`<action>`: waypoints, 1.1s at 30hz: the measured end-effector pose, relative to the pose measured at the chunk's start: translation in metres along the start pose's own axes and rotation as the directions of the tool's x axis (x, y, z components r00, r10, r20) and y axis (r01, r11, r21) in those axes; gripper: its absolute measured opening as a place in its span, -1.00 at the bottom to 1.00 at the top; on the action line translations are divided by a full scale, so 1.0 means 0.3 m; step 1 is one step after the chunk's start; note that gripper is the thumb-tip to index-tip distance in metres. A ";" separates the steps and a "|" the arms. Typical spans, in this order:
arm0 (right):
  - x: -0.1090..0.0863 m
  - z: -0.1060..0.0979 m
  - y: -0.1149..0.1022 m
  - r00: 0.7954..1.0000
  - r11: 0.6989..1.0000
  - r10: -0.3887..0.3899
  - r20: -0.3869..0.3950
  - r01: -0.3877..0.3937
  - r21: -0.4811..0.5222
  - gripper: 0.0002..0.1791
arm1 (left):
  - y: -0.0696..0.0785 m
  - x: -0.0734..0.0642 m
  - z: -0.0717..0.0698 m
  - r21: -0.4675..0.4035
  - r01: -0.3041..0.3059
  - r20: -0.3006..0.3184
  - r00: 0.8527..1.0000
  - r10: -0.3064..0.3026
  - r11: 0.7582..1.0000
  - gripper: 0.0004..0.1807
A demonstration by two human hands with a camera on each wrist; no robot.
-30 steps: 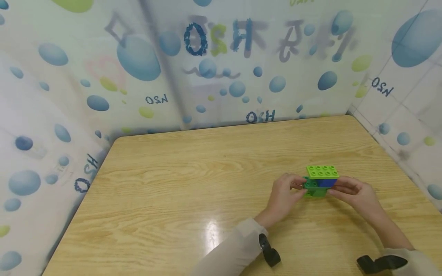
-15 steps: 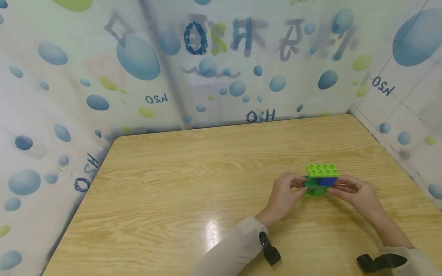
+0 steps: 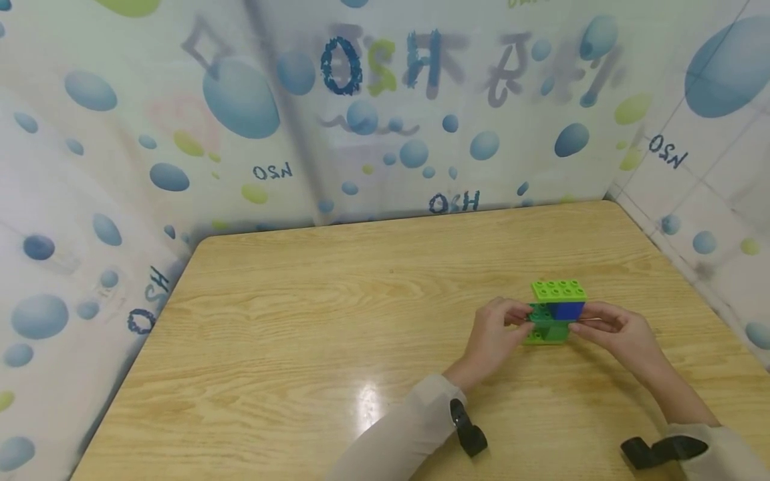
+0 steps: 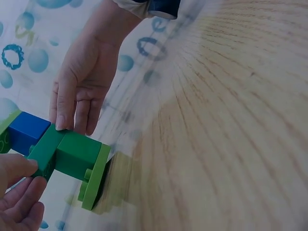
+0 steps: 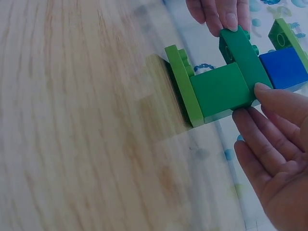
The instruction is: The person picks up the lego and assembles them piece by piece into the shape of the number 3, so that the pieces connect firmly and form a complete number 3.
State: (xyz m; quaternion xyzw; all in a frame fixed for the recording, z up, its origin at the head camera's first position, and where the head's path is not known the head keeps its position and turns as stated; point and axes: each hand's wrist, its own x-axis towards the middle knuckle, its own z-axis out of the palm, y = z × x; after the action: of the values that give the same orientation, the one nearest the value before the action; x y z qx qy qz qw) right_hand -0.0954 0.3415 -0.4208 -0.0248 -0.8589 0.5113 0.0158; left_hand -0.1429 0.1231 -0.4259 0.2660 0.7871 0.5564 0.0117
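A stack of toy building bricks stands at the right of the table in the head view. Its top is a lime-green plate (image 3: 558,290) over a blue brick (image 3: 567,310). Beneath comes a dark green brick (image 5: 244,57), then a green brick (image 5: 222,89), then a lime-green base plate (image 4: 96,178). My left hand (image 3: 494,334) pinches the left end of the dark green brick between thumb and fingers. My right hand (image 3: 625,341) holds the same brick's other end, thumb on one face and fingertips below. Whether the base plate touches the table is hard to tell.
The wooden table (image 3: 301,321) has rounded far corners. A printed curtain (image 3: 385,153) with blue and green drops hangs behind it and along both sides. Black straps with small devices sit on both sleeves.
The stack has shifted slightly up and to the left in the head view, and more of its base plate shows. Both hands keep their hold.
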 end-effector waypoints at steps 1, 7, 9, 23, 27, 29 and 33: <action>0.002 -0.001 0.000 1.000 1.000 0.001 0.001 -0.001 -0.004 -0.64 | -0.001 0.001 -0.001 0.003 0.001 -0.001 1.000 -0.001 1.000 -0.81; 0.010 -0.005 -0.007 1.000 1.000 0.001 0.008 -0.001 -0.017 -0.61 | 0.001 0.006 -0.004 -0.005 0.007 0.002 1.000 -0.007 1.000 -0.81; 0.013 -0.005 -0.010 1.000 1.000 0.000 0.009 0.001 -0.021 -0.60 | 0.002 0.008 -0.006 -0.008 0.014 0.005 1.000 -0.014 1.000 -0.81; 0.031 -0.003 -0.017 1.000 0.999 -0.014 0.016 0.014 -0.039 -0.56 | -0.007 0.035 -0.017 -0.008 0.043 0.019 0.999 -0.043 0.999 -0.81; 0.037 -0.004 -0.019 1.000 1.000 0.000 0.021 0.001 -0.029 -0.54 | -0.005 0.043 -0.020 0.002 0.047 0.022 0.999 -0.047 0.999 -0.81; 0.039 -0.003 -0.021 1.000 1.000 0.008 0.022 -0.007 -0.022 -0.52 | -0.003 0.046 -0.021 0.003 0.053 0.022 0.998 -0.053 0.999 -0.80; 0.043 -0.001 -0.025 1.000 0.999 0.016 0.015 -0.015 -0.031 -0.48 | 0.003 0.051 -0.025 -0.003 0.065 0.021 0.998 -0.065 0.998 -0.81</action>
State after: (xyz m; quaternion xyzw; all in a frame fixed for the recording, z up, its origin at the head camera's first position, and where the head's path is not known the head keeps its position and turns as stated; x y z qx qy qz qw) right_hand -0.1086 0.3390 -0.4142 -0.0280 -0.8665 0.4983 0.0051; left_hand -0.1580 0.1235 -0.4179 0.2457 0.7942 0.5545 0.0384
